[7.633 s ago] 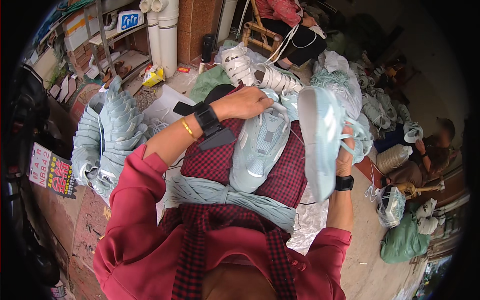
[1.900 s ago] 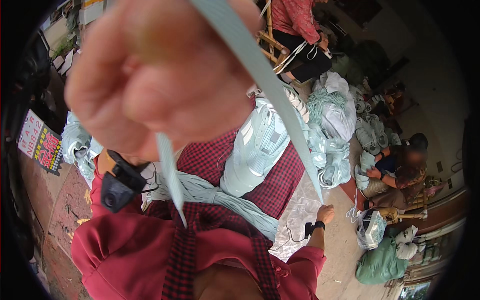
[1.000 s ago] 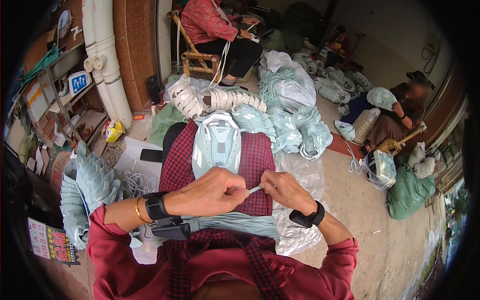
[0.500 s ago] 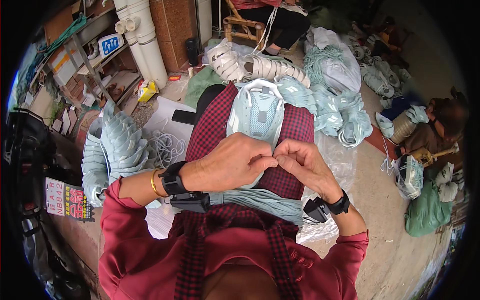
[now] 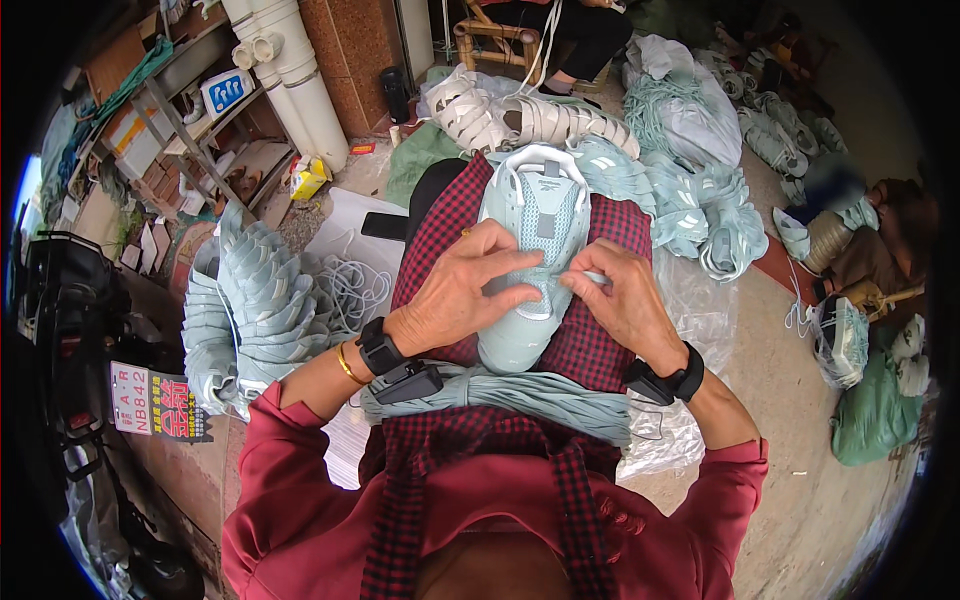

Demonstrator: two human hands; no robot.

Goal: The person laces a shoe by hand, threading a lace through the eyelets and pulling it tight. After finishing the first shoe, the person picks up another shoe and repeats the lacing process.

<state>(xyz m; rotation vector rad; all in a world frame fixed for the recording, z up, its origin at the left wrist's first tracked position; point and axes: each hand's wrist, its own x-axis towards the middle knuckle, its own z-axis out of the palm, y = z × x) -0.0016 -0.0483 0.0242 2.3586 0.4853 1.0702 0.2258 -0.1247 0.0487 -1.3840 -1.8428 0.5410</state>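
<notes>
Currently, one pale blue shoe (image 5: 535,220) lies on the person's lap, on the checked apron (image 5: 618,240), sole down, toe pointing back at the wearer. Left hand (image 5: 470,285): thumb and forefinger spread apart over the forefoot, tips at the tongue area, no lace seen between them. Right hand (image 5: 617,300): thumb and forefinger pinched together at the shoe's other edge, a short bit of lace (image 5: 597,278) showing at the pinch.

Progress: looks like an early stage. Upper eyelet rows show no lace across them, so most of the lacing seems left; lowest holes are partly covered by fingers, can't tell if anything is through. Lace bundle (image 5: 500,393) lies across the lap, below the toe. Stacked shoes (image 5: 265,310) stand to the left.

Versus half a second ago: fingertips were meeting in front of the shoe; now they're separated, one hand each side, and more of the toe shows. Bundle stays put.
</notes>
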